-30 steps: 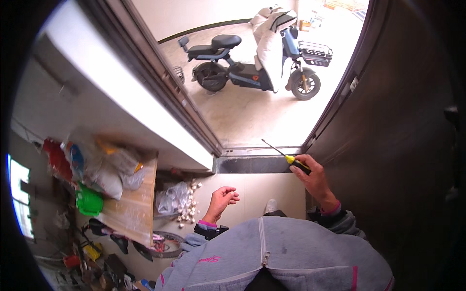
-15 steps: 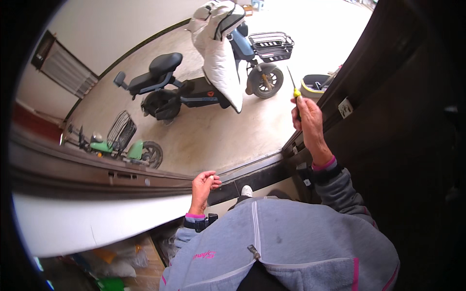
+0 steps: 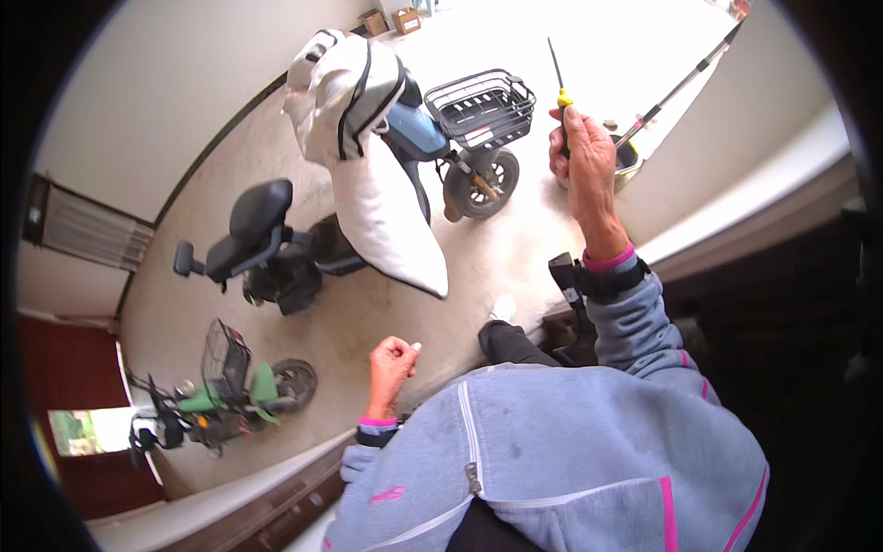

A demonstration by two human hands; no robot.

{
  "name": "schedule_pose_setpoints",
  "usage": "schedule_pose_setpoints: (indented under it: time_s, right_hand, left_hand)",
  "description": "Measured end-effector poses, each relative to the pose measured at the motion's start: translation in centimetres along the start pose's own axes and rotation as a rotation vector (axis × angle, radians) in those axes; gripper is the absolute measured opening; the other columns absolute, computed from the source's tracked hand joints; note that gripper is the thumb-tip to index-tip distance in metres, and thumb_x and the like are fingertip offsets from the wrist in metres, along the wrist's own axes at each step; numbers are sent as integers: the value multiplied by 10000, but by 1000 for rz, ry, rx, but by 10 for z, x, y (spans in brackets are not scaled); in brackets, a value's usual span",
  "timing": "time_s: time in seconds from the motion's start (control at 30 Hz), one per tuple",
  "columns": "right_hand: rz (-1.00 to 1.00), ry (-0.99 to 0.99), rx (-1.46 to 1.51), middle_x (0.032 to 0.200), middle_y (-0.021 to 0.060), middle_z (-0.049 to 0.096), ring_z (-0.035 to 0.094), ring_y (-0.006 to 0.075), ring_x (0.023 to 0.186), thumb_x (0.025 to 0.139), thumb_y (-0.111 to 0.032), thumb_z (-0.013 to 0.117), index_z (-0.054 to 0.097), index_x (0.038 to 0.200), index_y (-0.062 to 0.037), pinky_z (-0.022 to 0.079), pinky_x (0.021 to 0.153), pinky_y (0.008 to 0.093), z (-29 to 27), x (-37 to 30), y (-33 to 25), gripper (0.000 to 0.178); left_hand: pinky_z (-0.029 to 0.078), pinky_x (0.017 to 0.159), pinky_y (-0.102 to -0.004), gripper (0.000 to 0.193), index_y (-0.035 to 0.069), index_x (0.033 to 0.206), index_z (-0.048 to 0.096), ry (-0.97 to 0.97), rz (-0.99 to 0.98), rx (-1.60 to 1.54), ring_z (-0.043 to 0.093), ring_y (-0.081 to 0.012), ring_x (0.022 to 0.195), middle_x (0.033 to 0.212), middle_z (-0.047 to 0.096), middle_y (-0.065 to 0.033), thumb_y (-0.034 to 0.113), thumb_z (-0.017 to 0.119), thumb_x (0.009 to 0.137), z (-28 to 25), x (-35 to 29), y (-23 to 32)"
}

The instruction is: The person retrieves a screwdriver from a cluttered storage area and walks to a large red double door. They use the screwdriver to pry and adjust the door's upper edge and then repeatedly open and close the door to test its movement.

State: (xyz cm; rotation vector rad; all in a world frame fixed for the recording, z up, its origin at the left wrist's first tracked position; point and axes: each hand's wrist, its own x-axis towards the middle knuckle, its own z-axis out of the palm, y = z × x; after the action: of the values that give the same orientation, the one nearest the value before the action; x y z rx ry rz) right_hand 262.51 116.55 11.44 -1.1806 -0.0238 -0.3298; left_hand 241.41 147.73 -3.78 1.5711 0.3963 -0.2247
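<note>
Raised at the right, my right hand [image 3: 590, 170] is closed around the handle of a screwdriver [image 3: 564, 98] with a yellow collar. Its thin shaft points up, away from my body. Lower and nearer to me, my left hand [image 3: 390, 370] has its fingers curled in. A small pale spot shows at its thumb tip; I cannot make out whether that is the nail or a tiny object. Neither hand touches the electric scooter [image 3: 414, 133] ahead, which has a white padded cover [image 3: 382, 207] draped over its front.
A black wire basket [image 3: 483, 109] sits on the scooter's front. At the left stands a green two-wheeler [image 3: 200, 397]. A long pole [image 3: 681, 92] leans from a bucket [image 3: 626, 156] beside the right wall. Cardboard boxes [image 3: 406, 20] lie far back. A door frame [image 3: 276, 501] runs along the lower left.
I have stepped forward through the doorway, so the scooter and green two-wheeler show nearer. The screwdriver has stayed in my right hand. My left hand's fingers are curled tighter.
</note>
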Motion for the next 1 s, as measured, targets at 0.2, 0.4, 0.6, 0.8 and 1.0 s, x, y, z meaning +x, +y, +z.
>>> schedule_pose_setpoints:
  time_s: [0.2, 0.4, 0.6, 0.8, 1.0]
  right_hand:
    - [-55, 149, -21, 649, -4, 530, 427, 29, 482, 987, -265, 547, 569, 1007, 4, 308, 398, 175, -2, 166, 34, 271]
    - [-191, 235, -282, 720, 6, 568, 495, 42, 569, 922, -185, 655, 554, 1041, 10, 395, 491, 189, -48, 261, 16, 250]
    - [-89, 418, -550, 782, 82, 660, 651, 122, 616, 982, -275, 550, 536, 1049, -3, 474, 507, 213, -130, 314, -17, 281]
    - [-204, 443, -494, 728, 42, 618, 499, 50, 505, 1001, -279, 516, 536, 1091, 2, 359, 444, 172, -184, 377, -8, 296]
    - [-207, 422, -355, 708, 29, 570, 421, 38, 499, 1001, -252, 518, 530, 1099, 0, 313, 441, 170, -281, 487, 1, 271]
  left_hand:
    - [356, 450, -190, 197, 71, 722, 533, -101, -44, 60, 463, -33, 491, 584, 524, 28, 78, 679, 854, 46, 145, 79]
    - [345, 463, -194, 194, 61, 729, 531, -299, -20, 116, 456, -26, 510, 596, 520, 37, 66, 681, 853, 105, 248, 155]
    - [329, 461, -187, 195, 63, 727, 524, -447, 24, 112, 431, -12, 509, 604, 500, 60, 57, 671, 855, 157, 355, 208]
    - [340, 462, -182, 198, 67, 724, 533, -459, -26, 177, 440, -7, 522, 617, 510, 68, 77, 681, 854, 209, 428, 248]
    - [348, 454, -182, 194, 72, 721, 535, -407, 44, 127, 460, -18, 509, 616, 538, 40, 68, 679, 852, 335, 524, 290]
